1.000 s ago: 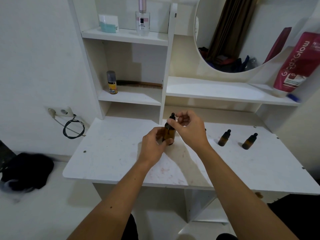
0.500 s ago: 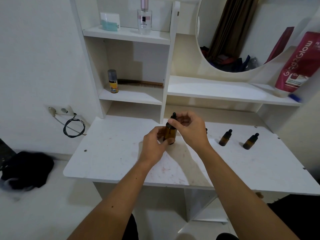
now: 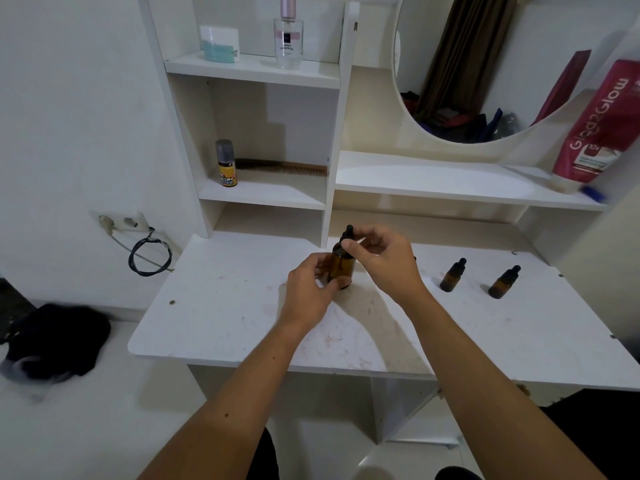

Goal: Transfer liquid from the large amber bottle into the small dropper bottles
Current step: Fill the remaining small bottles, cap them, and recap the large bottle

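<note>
Large amber bottle (image 3: 341,270) stands mid-bench (image 3: 225,306). Left hand (image 3: 311,289) wraps its body, bracing against twist; right hand (image 3: 384,259) pinches the dropper cap (image 3: 347,235), probably unscrewing. Two small dropper bottles (image 3: 452,276) wait capped, rightward.

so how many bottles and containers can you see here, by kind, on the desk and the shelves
Large amber glass bottle with black dropper cap, held by the left hand and right hand: 1
Small amber dropper bottles on the white desk: 2
Clear glass perfume bottle: 1
Small yellow-labelled spray can: 1
White and teal jar: 1
Red tube: 1
Total: 7
</note>
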### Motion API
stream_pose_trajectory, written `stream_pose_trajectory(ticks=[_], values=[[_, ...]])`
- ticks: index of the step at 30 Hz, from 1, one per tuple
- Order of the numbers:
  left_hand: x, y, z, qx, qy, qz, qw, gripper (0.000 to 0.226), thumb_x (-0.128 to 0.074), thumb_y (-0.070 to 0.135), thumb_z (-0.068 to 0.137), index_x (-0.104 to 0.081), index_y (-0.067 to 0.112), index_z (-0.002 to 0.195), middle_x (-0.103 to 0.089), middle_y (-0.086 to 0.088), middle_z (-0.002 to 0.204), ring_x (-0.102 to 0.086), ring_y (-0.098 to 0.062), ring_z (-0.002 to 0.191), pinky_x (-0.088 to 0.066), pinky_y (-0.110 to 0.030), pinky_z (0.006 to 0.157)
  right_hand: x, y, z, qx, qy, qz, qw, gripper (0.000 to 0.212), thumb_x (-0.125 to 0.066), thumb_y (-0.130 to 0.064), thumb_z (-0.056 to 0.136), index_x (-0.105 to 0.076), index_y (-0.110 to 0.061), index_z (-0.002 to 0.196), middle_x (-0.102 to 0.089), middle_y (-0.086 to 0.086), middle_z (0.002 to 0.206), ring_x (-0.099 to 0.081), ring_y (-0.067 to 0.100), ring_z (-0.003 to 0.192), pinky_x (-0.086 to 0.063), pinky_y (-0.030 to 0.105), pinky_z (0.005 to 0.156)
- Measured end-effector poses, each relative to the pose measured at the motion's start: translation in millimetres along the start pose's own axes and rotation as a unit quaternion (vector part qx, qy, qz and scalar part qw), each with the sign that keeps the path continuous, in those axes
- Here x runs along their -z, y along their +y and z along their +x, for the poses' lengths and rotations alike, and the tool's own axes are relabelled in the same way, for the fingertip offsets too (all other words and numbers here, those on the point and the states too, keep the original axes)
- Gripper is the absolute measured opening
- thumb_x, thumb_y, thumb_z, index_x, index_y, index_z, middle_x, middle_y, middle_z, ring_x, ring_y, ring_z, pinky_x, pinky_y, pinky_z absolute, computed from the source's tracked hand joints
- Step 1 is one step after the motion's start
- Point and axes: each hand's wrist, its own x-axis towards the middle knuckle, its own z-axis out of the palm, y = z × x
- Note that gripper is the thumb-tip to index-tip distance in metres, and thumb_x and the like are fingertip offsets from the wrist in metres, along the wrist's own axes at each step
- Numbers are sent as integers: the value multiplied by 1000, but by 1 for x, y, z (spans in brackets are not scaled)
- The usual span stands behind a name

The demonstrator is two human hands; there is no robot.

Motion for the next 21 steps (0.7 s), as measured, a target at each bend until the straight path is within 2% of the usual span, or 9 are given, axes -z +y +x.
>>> stream_pose_trajectory(ticks=[2,6,10,13,16,18,21], values=[[0,0,0,-3,1,-3,1000,48,-84,26,86,-63,22,129,-66,17,110,-62,1,100,-45,0,81,1,1,2,-11,14,14,1000,26,-83,-31,89,-73,-22,112,-76,-4,98,-73,17,94,-62,33,87],[0,0,0,-4,-1,-4,1000,49,-83,30,86,-63,22,130,-66,15,114,-62,-5,105,-46,-6,87,-1,1,3,0,-14,8,1000,21,-72,-27,97,-76,-24,118,-78,-5,99,-74,14,97,-62,41,94],[0,0,-1,-7,-1,1,1000,47,-83,27,86,-63,22,128,-65,17,111,-62,-2,102,-47,-8,90,-1,0,3,1,8,15,1000,23,-82,-28,91,-75,-19,111,-78,-3,96,-74,16,93,-63,35,89],[0,0,0,-4,-1,4,1000,48,-83,29,86,-63,22,129,-65,17,111,-61,0,100,-46,-9,90,1,0,4,6,-5,4,1000,25,-75,-27,96,-75,-21,120,-77,-4,103,-72,14,100,-61,33,92],[0,1,0,-3,0,5,1000,48,-84,28,85,-63,22,128,-65,18,109,-62,0,99,-46,-5,83,1,1,5,7,-20,-16,1000,24,-72,-24,99,-77,-19,121,-78,-3,105,-73,12,101,-61,33,96],[0,1,0,-4,2,9,1000,47,-84,27,86,-63,22,128,-64,19,107,-61,4,98,-46,-4,80,0,0,5,4,-16,-22,1000,22,-74,-24,97,-77,-18,118,-78,-3,103,-73,11,99,-60,30,95],[0,1,-1,-7,3,8,1000,47,-84,26,86,-63,22,128,-65,18,108,-62,1,100,-46,-5,83,-2,-1,4,13,-2,-19,1000,14,-77,-24,95,-75,-25,108,-77,-8,99,-72,9,95,-58,24,91]])
